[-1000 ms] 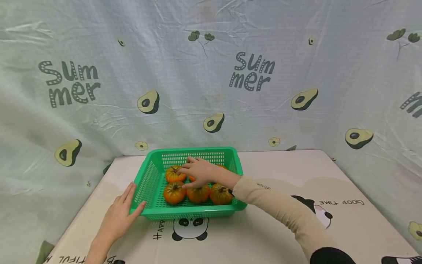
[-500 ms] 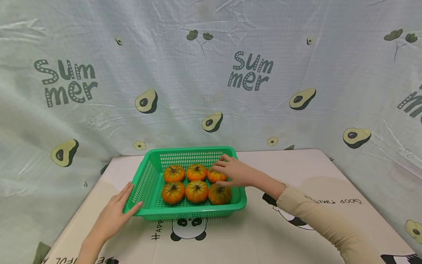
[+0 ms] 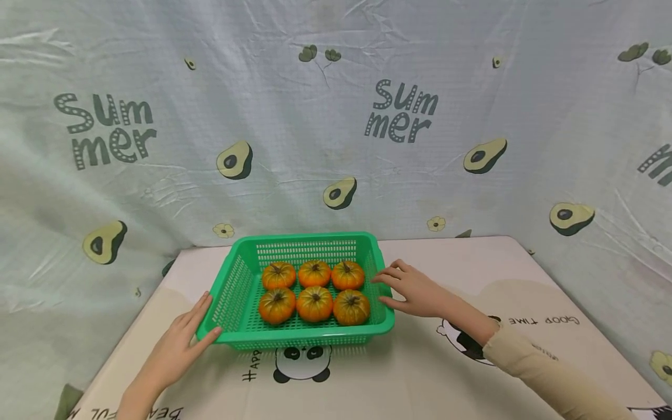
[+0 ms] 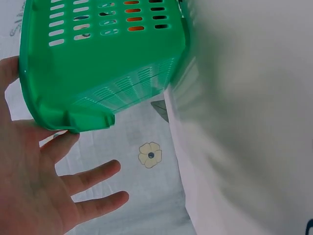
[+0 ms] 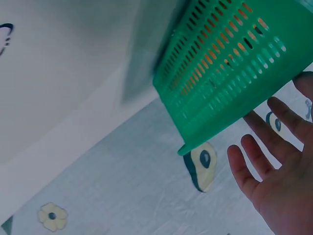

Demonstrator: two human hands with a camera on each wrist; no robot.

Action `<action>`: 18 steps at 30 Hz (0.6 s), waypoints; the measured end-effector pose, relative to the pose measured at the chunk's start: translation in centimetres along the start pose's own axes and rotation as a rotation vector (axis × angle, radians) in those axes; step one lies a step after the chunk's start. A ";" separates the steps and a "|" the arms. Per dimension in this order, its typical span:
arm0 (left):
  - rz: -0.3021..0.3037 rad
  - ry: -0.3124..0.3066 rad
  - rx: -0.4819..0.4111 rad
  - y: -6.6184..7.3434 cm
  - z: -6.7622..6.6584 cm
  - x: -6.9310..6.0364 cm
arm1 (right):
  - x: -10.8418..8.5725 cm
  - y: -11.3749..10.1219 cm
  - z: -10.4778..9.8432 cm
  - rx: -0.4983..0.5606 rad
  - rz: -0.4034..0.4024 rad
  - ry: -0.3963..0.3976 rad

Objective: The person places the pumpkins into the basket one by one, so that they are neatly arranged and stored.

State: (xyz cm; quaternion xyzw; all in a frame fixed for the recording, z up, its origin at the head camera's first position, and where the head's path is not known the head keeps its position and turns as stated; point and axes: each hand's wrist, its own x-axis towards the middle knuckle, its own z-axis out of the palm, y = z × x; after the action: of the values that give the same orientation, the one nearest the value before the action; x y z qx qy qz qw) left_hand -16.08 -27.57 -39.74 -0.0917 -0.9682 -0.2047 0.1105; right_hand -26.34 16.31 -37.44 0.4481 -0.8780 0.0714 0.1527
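Note:
A green plastic basket (image 3: 315,335) with slotted walls stands on the table. Several small orange pumpkins (image 3: 315,304) lie inside it in two rows, towards its right side. My left hand (image 3: 175,347) touches the basket's left rim, fingers mostly straight. In the left wrist view, that hand (image 4: 39,176) has fingertips against the basket's rim (image 4: 29,93), with two fingers stretched out below it. At the right rim is my right hand (image 3: 420,291), its fingers spread and slightly bent. The right wrist view has its fingertips (image 5: 252,120) at the rim's edge; whether all touch cannot be told.
The table (image 3: 446,361) wears a pale cloth printed with pandas and lettering. Behind and at the sides hangs a light curtain (image 3: 294,122) with avocado and "summer" prints. The basket sits near the table's back edge.
My right hand has moved from above the pumpkins, rightward out of the basket, to its right rim. The pumpkins are now uncovered. My left hand has stayed at the left rim.

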 end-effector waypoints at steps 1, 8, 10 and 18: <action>0.004 0.005 -0.005 0.0 0.0 -0.1 | -0.3 0.1 0.1 0.000 0.010 0.004; 0.018 0.053 -0.027 -0.2 -0.1 -0.7 | -2.3 0.5 0.2 0.008 0.076 0.043; 0.026 0.078 -0.030 -0.3 -0.1 -0.9 | -3.0 0.6 0.4 0.008 0.096 0.055; 0.036 0.146 -0.013 -1.0 -0.4 -1.3 | -5.7 1.6 1.8 0.021 0.190 0.115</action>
State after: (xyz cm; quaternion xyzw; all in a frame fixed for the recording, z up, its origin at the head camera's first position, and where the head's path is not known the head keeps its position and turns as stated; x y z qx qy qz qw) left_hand -14.94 -28.82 -40.10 -0.0946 -0.9544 -0.2152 0.1840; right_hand -24.80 21.15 -40.99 0.3594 -0.9055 0.1205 0.1907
